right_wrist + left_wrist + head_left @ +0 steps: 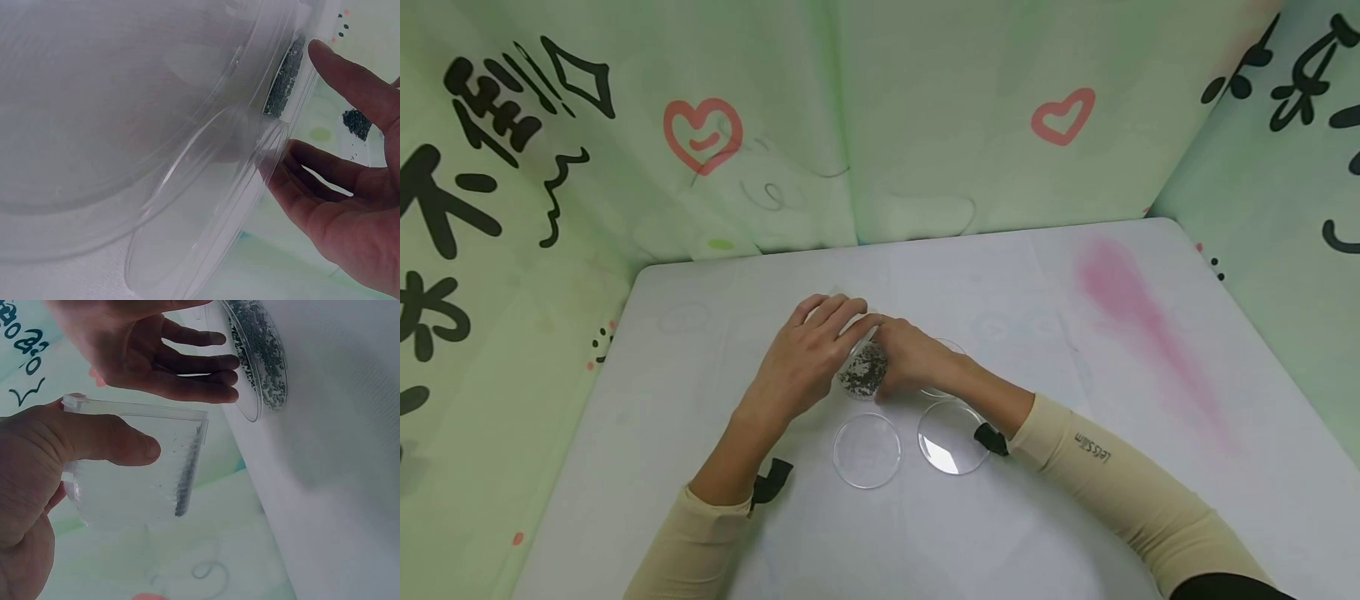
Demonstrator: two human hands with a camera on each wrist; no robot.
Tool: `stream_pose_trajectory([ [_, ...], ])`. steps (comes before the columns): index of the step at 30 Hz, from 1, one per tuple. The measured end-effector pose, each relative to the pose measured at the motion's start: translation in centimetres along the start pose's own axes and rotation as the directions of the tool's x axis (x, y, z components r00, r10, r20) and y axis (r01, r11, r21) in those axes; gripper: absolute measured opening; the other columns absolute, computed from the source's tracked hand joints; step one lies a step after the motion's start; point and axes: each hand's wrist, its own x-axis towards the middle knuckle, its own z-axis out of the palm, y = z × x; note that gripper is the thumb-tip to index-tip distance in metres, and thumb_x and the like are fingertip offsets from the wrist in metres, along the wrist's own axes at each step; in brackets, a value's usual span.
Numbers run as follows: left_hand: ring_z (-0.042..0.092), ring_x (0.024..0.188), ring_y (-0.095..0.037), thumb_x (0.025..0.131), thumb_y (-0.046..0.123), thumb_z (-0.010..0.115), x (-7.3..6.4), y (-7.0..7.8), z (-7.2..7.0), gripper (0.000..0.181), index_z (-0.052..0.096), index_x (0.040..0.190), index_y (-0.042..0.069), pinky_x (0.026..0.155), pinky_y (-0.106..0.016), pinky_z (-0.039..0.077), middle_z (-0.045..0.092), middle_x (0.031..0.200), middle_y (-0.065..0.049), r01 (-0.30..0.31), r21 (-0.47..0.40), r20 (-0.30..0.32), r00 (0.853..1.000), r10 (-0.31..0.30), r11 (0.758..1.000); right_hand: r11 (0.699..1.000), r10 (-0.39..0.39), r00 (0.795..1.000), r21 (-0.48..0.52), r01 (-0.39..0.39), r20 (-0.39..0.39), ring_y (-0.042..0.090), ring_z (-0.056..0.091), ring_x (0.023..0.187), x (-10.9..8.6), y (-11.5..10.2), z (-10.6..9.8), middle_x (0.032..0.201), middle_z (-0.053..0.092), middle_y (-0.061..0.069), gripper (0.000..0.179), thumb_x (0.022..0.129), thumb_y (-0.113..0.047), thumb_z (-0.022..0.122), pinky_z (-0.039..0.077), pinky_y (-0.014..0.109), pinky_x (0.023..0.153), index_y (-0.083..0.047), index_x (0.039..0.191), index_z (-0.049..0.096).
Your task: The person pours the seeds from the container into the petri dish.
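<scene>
While the clear box [134,490] hangs base-down, the left grip [805,354] clasps it — right grip [913,354] relaxed.

Both forearms wear pale cream sleeves, smooth and close-fitting, ending in cuffs near the wrists. The left sleeve [688,546], on the side of the left edge of the worktop [1037,542], is plain where it shows. The right sleeve [1131,483], toward the right edge, carries small dark lettering [1092,447] near its cuff, seemingly LetsSlim, and has creases farther up the arm. Beyond these, a black garment edge [1232,586] curves across. An angular black tab [772,481] shows beside each cuff; the left hand [805,354] and right hand [917,354] are bare
</scene>
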Motion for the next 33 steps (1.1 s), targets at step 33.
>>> stream_pose_trajectory([
  [33,0.052,0.130,-0.028,0.082,-0.011,0.073,-0.08,-0.16,0.22,0.062,0.062,0.136,0.015,0.114,-0.044,0.041,0.058,0.136,-0.006,0.044,-0.059,0.009,0.999,-0.044,0.997,0.998,-0.040,0.999,-0.038,0.040,-0.009,0.032,0.064,0.119,0.13,0.21,-0.05,0.129,0.066,0.014,0.073,0.061,-0.014,0.098,0.054,0.042,0.104,0.005,0.125,0.068],
])
